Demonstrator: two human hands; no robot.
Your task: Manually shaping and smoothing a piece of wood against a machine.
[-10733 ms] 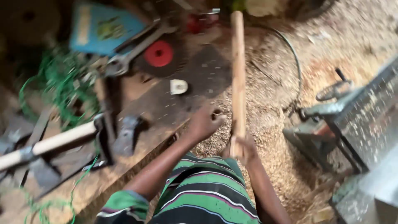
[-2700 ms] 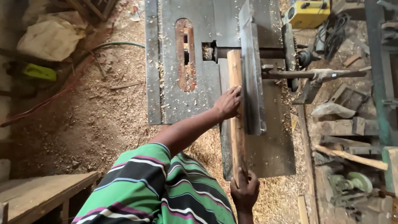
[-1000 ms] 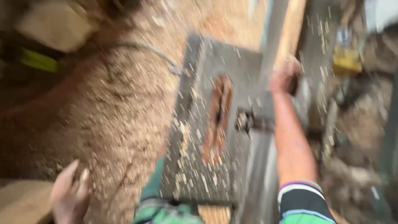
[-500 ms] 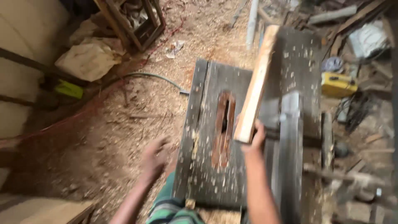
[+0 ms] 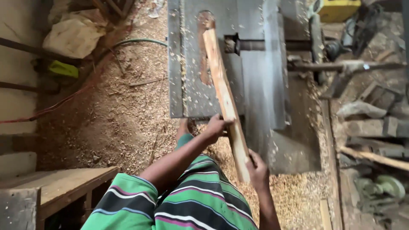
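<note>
1. Two hands grip one long wooden strip (image 5: 225, 100), which lies at a slant across the grey metal tabletop (image 5: 255, 85) of a saw bench.
2. Left hand (image 5: 216, 126) is closed on the strip partway along its length, at the near edge of the tabletop, fingers wrapped over the wood.
3. Right hand (image 5: 257, 169) is clamped on the near end of the strip, which hangs off the tabletop above the sawdust.
4. Far end of the strip sits just beside the rust-coloured slot (image 5: 205, 51) in the tabletop, overlapping its right edge.
5. To the right of the strip a long grey fence (image 5: 272, 72) runs along the tabletop.
6. Sawdust (image 5: 128, 102) covers the floor to the left and beneath the bench, and loose chips dot the metal.
7. A green hose (image 5: 138, 41) curves over the sawdust towards the bench's far left corner.
8. White sack (image 5: 72, 36) lies at the upper left; a wooden bench (image 5: 59, 187) stands at the lower left.
9. Yellow tool (image 5: 334, 8) rests at the top right, well apart from both hands.
10. Green-striped clothing (image 5: 187, 200) fills the bottom centre.
</note>
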